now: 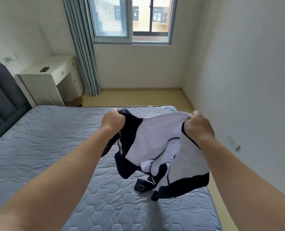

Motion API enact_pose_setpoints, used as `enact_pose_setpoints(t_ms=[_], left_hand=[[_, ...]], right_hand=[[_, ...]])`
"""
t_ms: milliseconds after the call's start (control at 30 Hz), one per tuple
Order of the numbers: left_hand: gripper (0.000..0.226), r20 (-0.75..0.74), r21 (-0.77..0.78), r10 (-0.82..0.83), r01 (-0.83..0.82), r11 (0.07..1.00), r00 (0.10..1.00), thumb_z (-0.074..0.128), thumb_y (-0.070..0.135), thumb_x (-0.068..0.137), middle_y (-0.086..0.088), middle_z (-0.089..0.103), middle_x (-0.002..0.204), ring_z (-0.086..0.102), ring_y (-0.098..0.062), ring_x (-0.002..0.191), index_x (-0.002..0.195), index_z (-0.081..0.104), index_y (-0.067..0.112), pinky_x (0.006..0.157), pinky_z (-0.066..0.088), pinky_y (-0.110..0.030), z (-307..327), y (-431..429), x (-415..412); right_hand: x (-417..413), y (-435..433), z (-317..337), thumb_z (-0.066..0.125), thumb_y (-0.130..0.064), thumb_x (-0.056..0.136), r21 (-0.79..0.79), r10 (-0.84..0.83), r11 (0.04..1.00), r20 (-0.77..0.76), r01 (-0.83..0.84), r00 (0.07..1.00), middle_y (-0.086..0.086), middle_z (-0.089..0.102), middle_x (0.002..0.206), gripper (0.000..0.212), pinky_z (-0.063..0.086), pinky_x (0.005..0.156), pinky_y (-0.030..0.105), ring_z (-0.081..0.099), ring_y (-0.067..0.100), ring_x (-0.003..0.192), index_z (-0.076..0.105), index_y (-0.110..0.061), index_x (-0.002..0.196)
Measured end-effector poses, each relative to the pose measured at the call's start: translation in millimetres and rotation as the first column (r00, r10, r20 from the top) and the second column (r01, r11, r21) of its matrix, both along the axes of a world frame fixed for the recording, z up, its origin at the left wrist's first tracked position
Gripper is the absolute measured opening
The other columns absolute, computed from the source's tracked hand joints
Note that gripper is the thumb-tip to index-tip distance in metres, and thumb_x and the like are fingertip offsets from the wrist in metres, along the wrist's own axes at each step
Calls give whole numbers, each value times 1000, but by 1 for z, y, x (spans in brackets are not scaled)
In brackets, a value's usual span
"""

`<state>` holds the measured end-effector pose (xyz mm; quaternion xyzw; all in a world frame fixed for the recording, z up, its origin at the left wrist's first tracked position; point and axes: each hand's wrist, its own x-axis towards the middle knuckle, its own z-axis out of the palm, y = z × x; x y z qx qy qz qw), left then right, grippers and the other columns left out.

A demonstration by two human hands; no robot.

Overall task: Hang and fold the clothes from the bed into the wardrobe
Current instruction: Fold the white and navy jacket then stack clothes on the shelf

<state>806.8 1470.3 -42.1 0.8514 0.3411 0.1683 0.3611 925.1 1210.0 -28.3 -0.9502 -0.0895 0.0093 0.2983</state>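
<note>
A white jacket with dark navy sleeves and hem (155, 144) hangs in the air above the grey quilted bed (46, 147). My left hand (113, 120) grips its navy top edge on the left. My right hand (197, 127) grips the white top edge on the right. The garment droops between both fists, and its lower navy parts dangle just over the mattress. No wardrobe is in view.
A dark padded headboard (1, 97) stands at the left. A white desk (50, 77) with a small dark device on it sits in the far left corner beside a blue-grey curtain (83, 52). A window is ahead, bare floor (138, 97) lies beyond the bed, and a white wall runs along the right.
</note>
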Motion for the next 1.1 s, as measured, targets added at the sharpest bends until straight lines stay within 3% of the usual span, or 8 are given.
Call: enact_pose_setpoints(t_ms=[200, 333, 400, 567, 700, 833, 1033, 1100], left_hand=[[17, 137, 217, -331, 298, 929, 934, 57, 7, 82, 0, 68, 85, 64, -26, 82, 90, 67, 18, 68, 55, -35, 70, -57, 17], [42, 100, 10, -484, 486, 874, 869, 55, -4, 72, 7, 67, 84, 63, -13, 73, 98, 69, 26, 54, 47, -19, 91, -81, 12], [46, 146, -218, -481, 503, 837, 864, 63, -5, 65, -3, 71, 89, 65, -14, 69, 100, 69, 24, 55, 50, -21, 91, -74, 5], [37, 191, -284, -263, 310, 907, 946, 81, 1, 72, -10, 72, 97, 68, -26, 86, 103, 65, 13, 77, 58, -37, 46, -26, -14], [51, -234, 3, -3, 4, 1000, 972, 71, 57, 85, -12, 69, 96, 66, -31, 88, 94, 59, 8, 63, 45, -33, -28, -8, -37], [53, -470, -294, -218, 81, 952, 855, 58, 57, 92, -10, 73, 78, 76, -30, 70, 83, 62, 6, 55, 56, -32, -74, -26, -64], [48, -286, -377, -278, 160, 912, 917, 68, 46, 91, -12, 77, 82, 76, -21, 69, 91, 73, -1, 65, 64, -35, -68, -53, -64], [27, -11, -636, -405, 306, 709, 914, 72, 29, 94, -5, 76, 108, 75, -17, 93, 115, 69, 13, 85, 62, -37, -67, -53, -68]], right_hand=[[-29, 18, -16, 87, -33, 71, -39, 434, 894, -172, -446, 884, 1, 28, 160, 103, 30, 117, 48, 28, 24, 147, 26, -32, 155], [-53, 52, -29, 80, -20, 83, 491, 525, 776, -156, -395, 837, -18, 69, 87, 20, 46, 70, 18, 63, 10, 88, 67, -30, 95], [-55, 62, -31, 70, -14, 89, 495, 456, 798, -123, -344, 882, -13, 58, 61, 21, 37, 52, 17, 53, 12, 64, 62, -19, 70], [-55, 76, -13, 68, -21, 90, 628, 348, 752, -123, -199, 929, -14, 63, 57, 22, 45, 53, 16, 56, 1, 52, 70, -17, 68], [-54, 94, 10, 60, -19, 88, 626, 354, 749, -101, -217, 930, -10, 46, 53, 28, 34, 52, 29, 41, 12, 52, 56, -17, 60], [-49, 104, 26, 57, -29, 90, 661, 275, 740, -131, -123, 953, -12, 34, 44, 31, 26, 41, 22, 30, 9, 39, 48, -19, 62], [-35, 103, 37, 53, -34, 94, 734, 192, 679, -212, 26, 958, -10, 36, 46, 32, 28, 49, 26, 34, 17, 51, 49, -16, 68], [-30, 100, 39, 52, -39, 96, 749, 143, 658, -225, 77, 964, -8, 48, 54, 34, 37, 55, 26, 44, 18, 55, 58, -15, 73]])
